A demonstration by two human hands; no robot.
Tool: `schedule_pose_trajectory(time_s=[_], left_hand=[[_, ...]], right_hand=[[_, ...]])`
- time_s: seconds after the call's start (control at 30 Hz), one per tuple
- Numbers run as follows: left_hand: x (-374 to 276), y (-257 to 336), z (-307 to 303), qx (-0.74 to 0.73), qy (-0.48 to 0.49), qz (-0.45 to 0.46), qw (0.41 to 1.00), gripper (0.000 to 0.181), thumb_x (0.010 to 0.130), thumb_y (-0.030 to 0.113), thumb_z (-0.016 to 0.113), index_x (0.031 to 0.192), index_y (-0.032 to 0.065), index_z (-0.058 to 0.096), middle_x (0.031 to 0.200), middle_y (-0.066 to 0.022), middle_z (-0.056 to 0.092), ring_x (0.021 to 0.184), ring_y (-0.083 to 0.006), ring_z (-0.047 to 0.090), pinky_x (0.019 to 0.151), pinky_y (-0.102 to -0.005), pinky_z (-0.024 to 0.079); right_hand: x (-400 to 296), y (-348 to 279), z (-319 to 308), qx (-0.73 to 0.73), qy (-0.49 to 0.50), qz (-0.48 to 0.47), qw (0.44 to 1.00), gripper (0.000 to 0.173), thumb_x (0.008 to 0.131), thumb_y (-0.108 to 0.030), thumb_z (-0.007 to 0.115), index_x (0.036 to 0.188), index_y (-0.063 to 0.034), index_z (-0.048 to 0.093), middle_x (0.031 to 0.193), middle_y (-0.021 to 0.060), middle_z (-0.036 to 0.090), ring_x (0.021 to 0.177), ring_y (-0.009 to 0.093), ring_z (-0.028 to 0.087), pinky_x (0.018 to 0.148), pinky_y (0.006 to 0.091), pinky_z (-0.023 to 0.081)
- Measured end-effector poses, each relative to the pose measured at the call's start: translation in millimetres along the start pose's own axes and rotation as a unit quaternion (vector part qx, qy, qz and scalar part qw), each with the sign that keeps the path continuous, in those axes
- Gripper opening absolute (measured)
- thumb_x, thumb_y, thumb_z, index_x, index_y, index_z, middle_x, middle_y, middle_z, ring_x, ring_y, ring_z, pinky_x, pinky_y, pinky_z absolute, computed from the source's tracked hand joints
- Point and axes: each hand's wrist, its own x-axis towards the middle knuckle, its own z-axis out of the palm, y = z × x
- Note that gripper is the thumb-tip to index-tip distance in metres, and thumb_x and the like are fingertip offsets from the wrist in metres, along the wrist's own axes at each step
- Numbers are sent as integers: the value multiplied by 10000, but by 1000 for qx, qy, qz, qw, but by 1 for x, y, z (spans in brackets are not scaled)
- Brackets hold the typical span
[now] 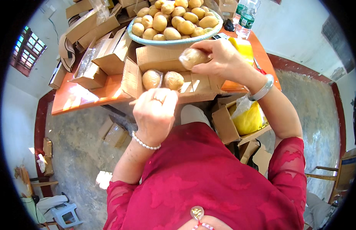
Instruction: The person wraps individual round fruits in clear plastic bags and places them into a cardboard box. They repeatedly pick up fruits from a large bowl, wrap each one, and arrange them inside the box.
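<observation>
My right hand (221, 61) grips a round, yellowish-brown fruit wrapped in clear plastic (192, 58) above the right part of an unlidded cardboard box (158, 59). Two more plastic-wrapped fruits, one at the left (152, 79) and one beside it (174, 80), sit in the box's left part. My left hand (155, 110), its fingers curled, is at the box's near edge; whether it pinches the cardboard there cannot be told. Behind the box stands a pale blue basin (175, 42) heaped with unwrapped fruits of the same kind (172, 33).
Cardboard boxes (111, 54) crowd the left of the orange-brown table (65, 100). Plastic bottles (246, 21), yellow material (243, 49) and red-handled scissors (260, 69) lie or stand at the right. Below the table's right side, a carton (227, 123) holds a yellow bag (247, 118).
</observation>
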Motion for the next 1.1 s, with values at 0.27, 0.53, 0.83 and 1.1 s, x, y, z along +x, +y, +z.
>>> schedule_pose_trajectory(time_s=[0.27,0.53,0.83,1.1], left_hand=[[-10,5,3,-7,14,15,1000,149,643,17,658,784,62,644,771,-32,619,707,-206,593,584,-321,448],[-11,4,4,-15,20,15,1000,170,649,-6,662,803,62,639,766,-47,617,703,-224,588,576,-332,444],[-12,1,6,-34,29,12,999,224,617,-62,658,809,50,634,741,-67,608,682,-243,587,558,-341,452],[-13,1,7,-40,28,9,999,236,617,-64,664,825,43,637,766,-79,623,697,-259,597,579,-344,471]], right_hand=[[14,31,4,-207,-72,-19,976,365,638,-203,688,926,18,654,800,213,624,770,318,616,712,378,491],[33,20,16,-248,-273,-161,915,293,675,-76,622,955,12,620,944,207,622,898,367,592,768,419,489],[37,31,30,-322,-323,-185,870,218,706,-27,600,917,30,612,934,195,625,928,332,606,767,414,503],[22,22,29,-343,-191,-201,897,99,714,-45,588,703,32,650,747,207,637,743,350,642,658,400,522]])
